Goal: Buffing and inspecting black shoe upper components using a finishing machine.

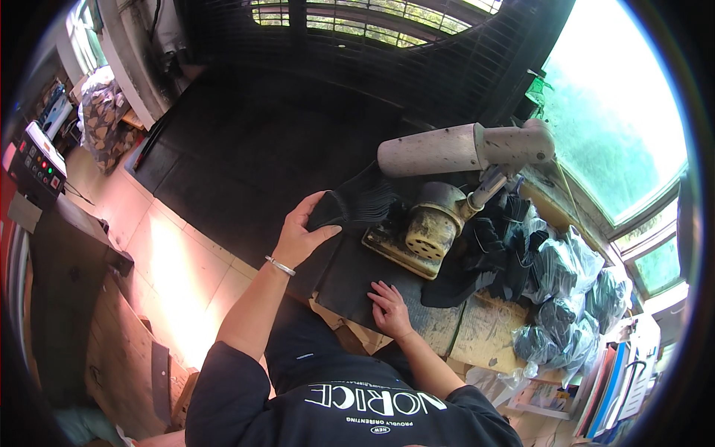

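Note:
My left hand (296, 234) is closed around one end of a stack of thin black pieces (356, 203), the thumb on the near side and the fingers behind. The far end of the stack fans out into many thin layers; I cannot tell whether they are cloth or another sheet material. My right hand (389, 307) rests palm down near the table's front edge, fingers apart, with nothing in it. Between and beyond the hands stands a stained cream-coloured machine head (434, 229) with round holes, on a flat base. A grey cylinder on a jointed arm (430, 151) hangs over it.
The black-covered table (253, 141) stretches away to the left. On the right lie black cloth-like pieces (484, 249) and clear plastic bags (562, 328) with dark contents. A bare wooden board (488, 335) shows at the front right. A control box (41, 165) stands far left.

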Demonstrator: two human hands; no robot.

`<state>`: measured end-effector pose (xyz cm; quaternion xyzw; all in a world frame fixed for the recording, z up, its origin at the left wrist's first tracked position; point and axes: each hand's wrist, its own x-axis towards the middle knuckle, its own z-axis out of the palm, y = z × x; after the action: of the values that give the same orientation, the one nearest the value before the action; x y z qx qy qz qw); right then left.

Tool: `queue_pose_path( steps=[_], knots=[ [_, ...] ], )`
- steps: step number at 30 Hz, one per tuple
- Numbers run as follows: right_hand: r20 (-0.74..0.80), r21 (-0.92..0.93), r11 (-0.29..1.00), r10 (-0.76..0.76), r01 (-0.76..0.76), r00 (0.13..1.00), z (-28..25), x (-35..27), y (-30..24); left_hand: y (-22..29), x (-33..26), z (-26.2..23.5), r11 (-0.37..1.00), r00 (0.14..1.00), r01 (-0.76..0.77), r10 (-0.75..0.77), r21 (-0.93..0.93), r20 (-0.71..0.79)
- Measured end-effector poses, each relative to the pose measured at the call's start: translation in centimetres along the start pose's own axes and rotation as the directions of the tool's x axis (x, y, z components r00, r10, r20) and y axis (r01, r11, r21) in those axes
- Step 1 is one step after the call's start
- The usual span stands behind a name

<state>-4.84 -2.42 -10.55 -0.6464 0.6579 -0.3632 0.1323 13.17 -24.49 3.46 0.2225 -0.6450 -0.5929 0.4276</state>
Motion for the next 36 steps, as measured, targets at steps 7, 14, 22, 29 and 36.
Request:
queue_pose_path(
  steps=[7,14,22,29,36],
  knots=[
    [-0.014,-0.004,1.000,-0.006,0.006,1.000,0.3,-0.4,0.0,-0.9,1.5,0.7,1.000,1.000,0.027,-0.027,-0.005,-0.002],
    [0.219,0.602,0.750,0.177,-0.275,0.960,-1.7,2.3,-2.4,-2.8,-0.8,1.9,0.936,0.989,0.145,-0.128,-0.320,0.076],
    [0.288,0.958,-0.023,0.053,-0.287,0.956,-2.9,10.1,-7.2,-6.3,-8.0,4.1,0.519,0.931,0.307,-0.339,-0.798,0.138],
    [0.245,0.965,0.083,0.040,-0.247,0.969,-1.5,13.0,-7.1,-9.5,-8.3,3.2,0.307,0.886,0.239,-0.457,-0.921,0.077],
    [0.232,0.952,0.166,0.161,-0.258,0.959,-0.2,19.9,-5.5,-11.4,-1.1,1.8,0.384,0.919,0.163,-0.394,-0.909,-0.001]
  ],
)
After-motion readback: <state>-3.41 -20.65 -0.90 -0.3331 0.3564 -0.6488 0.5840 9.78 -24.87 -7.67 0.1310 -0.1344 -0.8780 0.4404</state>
